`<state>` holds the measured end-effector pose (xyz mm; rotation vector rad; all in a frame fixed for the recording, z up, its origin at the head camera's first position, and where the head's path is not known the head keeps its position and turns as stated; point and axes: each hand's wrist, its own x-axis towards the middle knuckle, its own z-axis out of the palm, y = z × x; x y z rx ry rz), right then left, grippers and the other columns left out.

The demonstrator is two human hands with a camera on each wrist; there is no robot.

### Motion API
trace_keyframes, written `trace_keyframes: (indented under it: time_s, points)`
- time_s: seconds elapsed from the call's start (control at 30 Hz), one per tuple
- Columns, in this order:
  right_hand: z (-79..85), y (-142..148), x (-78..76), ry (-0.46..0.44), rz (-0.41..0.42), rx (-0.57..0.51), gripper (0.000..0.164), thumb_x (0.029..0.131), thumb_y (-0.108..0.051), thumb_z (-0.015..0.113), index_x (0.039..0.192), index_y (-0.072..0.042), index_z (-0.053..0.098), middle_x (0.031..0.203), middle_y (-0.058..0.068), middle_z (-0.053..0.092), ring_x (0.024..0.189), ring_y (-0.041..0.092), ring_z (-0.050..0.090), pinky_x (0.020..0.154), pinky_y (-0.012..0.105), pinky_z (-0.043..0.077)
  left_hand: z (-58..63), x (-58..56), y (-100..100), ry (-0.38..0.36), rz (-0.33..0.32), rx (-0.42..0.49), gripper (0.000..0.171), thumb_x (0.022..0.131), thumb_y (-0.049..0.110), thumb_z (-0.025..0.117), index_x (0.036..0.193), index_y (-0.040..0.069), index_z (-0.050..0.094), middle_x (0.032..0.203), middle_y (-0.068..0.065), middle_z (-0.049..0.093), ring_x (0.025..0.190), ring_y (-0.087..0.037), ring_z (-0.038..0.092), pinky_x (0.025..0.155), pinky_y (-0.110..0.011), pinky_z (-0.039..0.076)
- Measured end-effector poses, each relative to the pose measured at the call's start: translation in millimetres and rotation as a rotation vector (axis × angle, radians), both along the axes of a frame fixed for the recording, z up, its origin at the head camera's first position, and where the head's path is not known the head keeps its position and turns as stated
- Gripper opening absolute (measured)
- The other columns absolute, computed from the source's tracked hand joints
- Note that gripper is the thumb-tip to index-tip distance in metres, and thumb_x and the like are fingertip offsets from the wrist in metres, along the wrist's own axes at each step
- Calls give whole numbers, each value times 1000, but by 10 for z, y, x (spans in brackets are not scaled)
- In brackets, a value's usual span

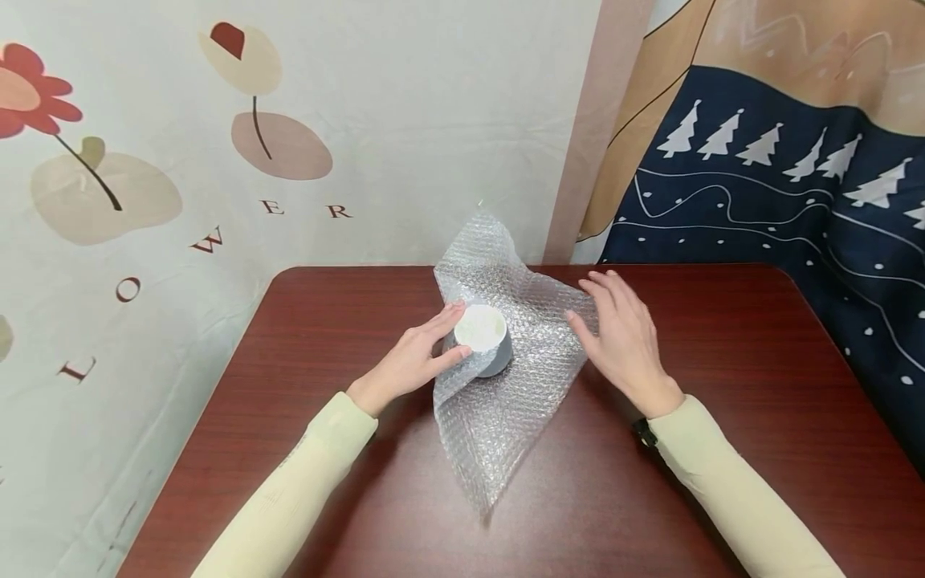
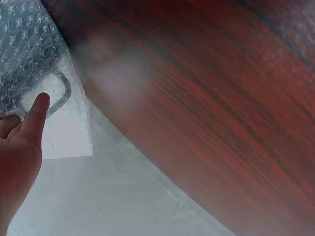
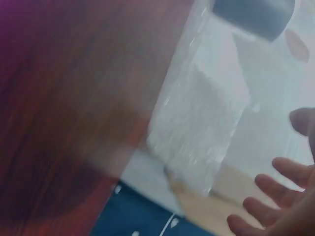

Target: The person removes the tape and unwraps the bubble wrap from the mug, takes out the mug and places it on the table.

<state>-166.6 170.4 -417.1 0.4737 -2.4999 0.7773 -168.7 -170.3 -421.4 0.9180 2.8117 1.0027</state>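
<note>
A grey-blue mug [image 1: 494, 360] with a pale round top stands upright on a sheet of bubble wrap [image 1: 535, 337]. The wrap's left side is folded up against it. My left hand [image 1: 415, 352] holds the mug's left side through the fold, thumb in front and fingers behind. In the left wrist view, a handle-like curve [image 2: 64, 93] shows through the plastic by one outstretched digit. My right hand [image 1: 625, 341] is by the wrap's right corner, fingers spread and nothing gripped. In the right wrist view, its fingers [image 3: 268, 189] are apart from the blurred wrap [image 3: 197, 118].
A dark reddish wooden table [image 1: 347, 297] with rounded far corners lies underneath. Behind it hang a pale cloth [image 1: 433, 120] with flower prints and letters and a navy one [image 1: 730, 193] with white trees. The wrap's far point rises past the table's back edge.
</note>
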Motion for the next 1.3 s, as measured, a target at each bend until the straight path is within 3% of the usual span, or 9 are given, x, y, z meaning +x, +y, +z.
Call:
trace_keyframes:
  time_s: [0.1, 0.23, 0.5, 0.73, 0.93, 1.1, 1.3]
  points:
    - [-6, -127, 46, -56, 122, -30, 59, 96, -28, 75, 145, -1, 56, 154, 17, 50, 148, 37, 38, 114, 63, 35, 4, 0, 1, 4, -2, 3, 73, 102, 36, 68, 158, 1, 37, 166, -10, 32, 154, -27, 29, 122, -50, 29]
    - [-40, -269, 72, -201, 243, -53, 64, 97, -32, 74, 151, -5, 51, 157, 14, 47, 150, 34, 36, 118, 58, 34, 14, 3, 5, 7, -2, 2, 73, 102, 36, 68, 159, 2, 37, 166, -10, 32, 153, -28, 30, 122, -50, 29]
    - [-94, -457, 41, -386, 353, -58, 81, 91, -38, 80, 156, -7, 43, 159, 15, 45, 149, 35, 38, 118, 57, 33, 29, 10, 6, -3, -2, -2, 74, 102, 36, 68, 160, 4, 36, 167, -9, 31, 154, -26, 29, 123, -46, 28]
    - [-149, -566, -33, -442, 417, -37, 91, 87, -42, 84, 158, -6, 40, 157, 15, 46, 145, 34, 44, 117, 55, 37, 20, 11, 1, -13, 5, -10, 73, 102, 36, 67, 160, 4, 36, 167, -8, 31, 154, -24, 28, 123, -45, 28]
    - [-191, -565, -62, -490, 480, -115, 80, 95, -38, 76, 159, -6, 39, 157, 15, 46, 141, 35, 49, 113, 54, 42, 6, 17, 3, -12, 8, -10, 73, 102, 36, 67, 160, 5, 36, 167, -8, 31, 154, -24, 28, 123, -45, 28]
    - [-211, -593, -76, -578, 542, -260, 68, 103, -31, 67, 159, -7, 39, 159, 15, 44, 140, 36, 50, 111, 51, 45, 11, 17, -2, -7, 12, 0, 72, 102, 35, 68, 159, 4, 37, 166, -8, 32, 154, -24, 29, 122, -46, 29]
    - [-224, -661, -99, -618, 501, -349, 58, 109, -31, 56, 159, -8, 40, 159, 14, 44, 140, 35, 51, 111, 52, 45, -5, 10, 4, -1, 10, -2, 72, 102, 35, 68, 159, 4, 37, 166, -8, 32, 154, -24, 29, 123, -45, 29]
